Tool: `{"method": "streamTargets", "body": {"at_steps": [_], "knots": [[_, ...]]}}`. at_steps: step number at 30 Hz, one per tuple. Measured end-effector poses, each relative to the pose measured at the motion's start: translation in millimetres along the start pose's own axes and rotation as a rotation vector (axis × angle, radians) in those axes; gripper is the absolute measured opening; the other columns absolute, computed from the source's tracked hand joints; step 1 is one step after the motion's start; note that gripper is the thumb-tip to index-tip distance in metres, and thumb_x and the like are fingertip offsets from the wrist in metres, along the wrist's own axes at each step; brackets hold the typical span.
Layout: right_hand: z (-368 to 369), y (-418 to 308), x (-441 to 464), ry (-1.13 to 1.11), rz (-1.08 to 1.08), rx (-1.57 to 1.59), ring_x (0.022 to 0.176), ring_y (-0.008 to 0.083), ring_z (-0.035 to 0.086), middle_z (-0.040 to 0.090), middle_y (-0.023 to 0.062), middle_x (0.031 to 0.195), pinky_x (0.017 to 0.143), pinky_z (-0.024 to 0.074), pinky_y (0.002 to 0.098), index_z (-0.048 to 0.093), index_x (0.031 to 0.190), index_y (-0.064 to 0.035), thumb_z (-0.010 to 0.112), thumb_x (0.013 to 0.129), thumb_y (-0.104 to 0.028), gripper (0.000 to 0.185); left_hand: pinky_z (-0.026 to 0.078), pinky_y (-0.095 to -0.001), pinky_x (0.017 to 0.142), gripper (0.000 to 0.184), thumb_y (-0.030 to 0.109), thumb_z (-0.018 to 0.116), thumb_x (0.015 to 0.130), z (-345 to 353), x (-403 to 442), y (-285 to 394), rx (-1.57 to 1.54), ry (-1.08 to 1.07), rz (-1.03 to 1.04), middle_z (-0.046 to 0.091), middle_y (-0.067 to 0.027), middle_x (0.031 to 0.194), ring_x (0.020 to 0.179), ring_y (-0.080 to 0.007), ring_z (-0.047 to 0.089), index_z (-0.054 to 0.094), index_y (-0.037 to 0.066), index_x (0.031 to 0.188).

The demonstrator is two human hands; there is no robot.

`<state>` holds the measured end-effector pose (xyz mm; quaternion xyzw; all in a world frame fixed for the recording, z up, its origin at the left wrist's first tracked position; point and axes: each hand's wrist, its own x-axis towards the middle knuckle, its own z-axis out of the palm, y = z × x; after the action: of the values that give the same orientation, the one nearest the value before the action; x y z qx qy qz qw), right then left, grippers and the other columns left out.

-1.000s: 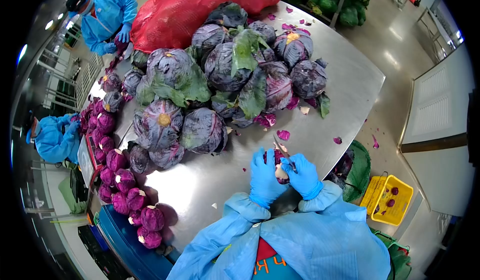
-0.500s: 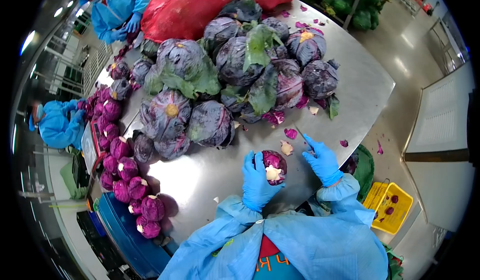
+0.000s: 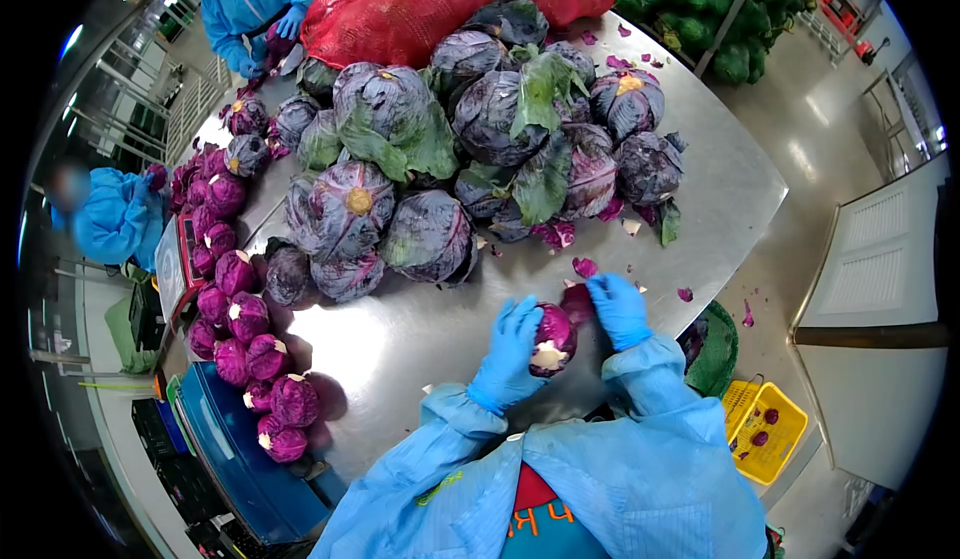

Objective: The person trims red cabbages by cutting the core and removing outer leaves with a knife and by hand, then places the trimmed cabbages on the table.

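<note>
In my blue-gloved left hand [image 3: 512, 351] sits a small red cabbage [image 3: 552, 337], its pale cut stem end facing me. The fingers wrap round its left side, just above the steel table [image 3: 410, 359]. My right hand [image 3: 619, 311], gloved too, is to the right of the cabbage. A loose purple cabbage leaf [image 3: 577, 304] is pinched at its fingertips, close to the cabbage's upper right. No knife blade can be made out now. Beyond my hands lies a pile of large untrimmed red cabbages [image 3: 432, 239] with dark outer leaves.
Several trimmed cabbages [image 3: 248, 317] line the table's left side, by a red-edged scale [image 3: 175, 269]. A red mesh sack [image 3: 440, 9] lies at the back. Right of the table are a green basket [image 3: 730, 349] and a yellow crate [image 3: 785, 439]. Two co-workers in blue [image 3: 115, 219] stand left.
My right hand has closed and moved left to the cabbage, and now has a purple leaf. The blade that showed by it is no longer visible. The cabbage stays in my left hand.
</note>
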<state>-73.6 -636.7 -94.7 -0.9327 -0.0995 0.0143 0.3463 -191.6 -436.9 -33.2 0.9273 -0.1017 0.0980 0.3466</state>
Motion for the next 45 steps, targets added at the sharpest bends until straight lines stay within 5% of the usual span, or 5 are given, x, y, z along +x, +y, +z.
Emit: {"method": "streamTargets", "body": {"at_steps": [7,10,20,25,45], "knots": [[-127.8,118.3,-67.5,0.237,0.490,-0.373,0.086,0.0389,0.065,0.067,0.0206,0.092,0.078,0.0497,0.0473,0.064,0.100,-0.0044,0.055,0.093,-0.042,0.039,0.035,-0.0480,0.106,0.116,0.034,0.093,0.050,-12.3,-34.8,-8.5,-0.247,0.265,-0.614,0.037,-0.0242,0.136,0.124,-0.0407,0.041,0.031,-0.001,0.141],[-147.5,107.2,-65.6,0.224,0.595,-0.253,0.091,0.0380,0.065,0.067,0.0203,0.098,0.080,0.0497,0.0454,0.060,0.105,-0.0033,0.055,0.094,-0.040,0.039,0.039,-0.0465,0.103,0.114,0.037,0.091,0.052,-38.3,-5.2,7.5,0.005,-0.049,-0.577,0.039,-0.0241,0.134,0.120,-0.0411,0.042,0.033,0.001,0.143],[-38.9,-45.3,-75.1,-0.271,0.023,0.225,0.067,0.0308,0.064,0.066,0.0121,0.076,0.062,0.0513,0.0411,0.066,0.086,-0.0070,0.050,0.096,-0.047,0.045,0.035,-0.0550,0.105,0.102,0.043,0.087,0.053,-62.2,49.1,28.0,0.160,-0.490,-0.562,0.038,-0.0262,0.135,0.121,-0.0452,0.041,0.040,0.004,0.135],[-39.0,-56.8,-74.2,-0.243,-0.187,0.054,0.065,0.0352,0.062,0.063,0.0132,0.073,0.059,0.0495,0.0458,0.062,0.077,-0.0099,0.054,0.093,-0.051,0.045,0.037,-0.0508,0.104,0.107,0.045,0.088,0.049,-2.2,22.7,2.7,0.040,-0.009,-0.328,0.041,-0.0352,0.125,0.122,-0.0501,0.040,0.039,-0.007,0.128],[-23.4,-37.4,-38.4,-0.285,0.041,-0.120,0.069,0.0346,0.066,0.065,0.0141,0.067,0.062,0.0517,0.0472,0.066,0.086,-0.0099,0.046,0.096,-0.049,0.045,0.045,-0.0471,0.083,0.083,0.040,0.087,0.052,10.5,47.2,54.6,0.221,-0.070,-0.566,0.051,-0.0209,0.106,0.099,-0.0389,0.051,0.044,-0.002,0.109]]}}
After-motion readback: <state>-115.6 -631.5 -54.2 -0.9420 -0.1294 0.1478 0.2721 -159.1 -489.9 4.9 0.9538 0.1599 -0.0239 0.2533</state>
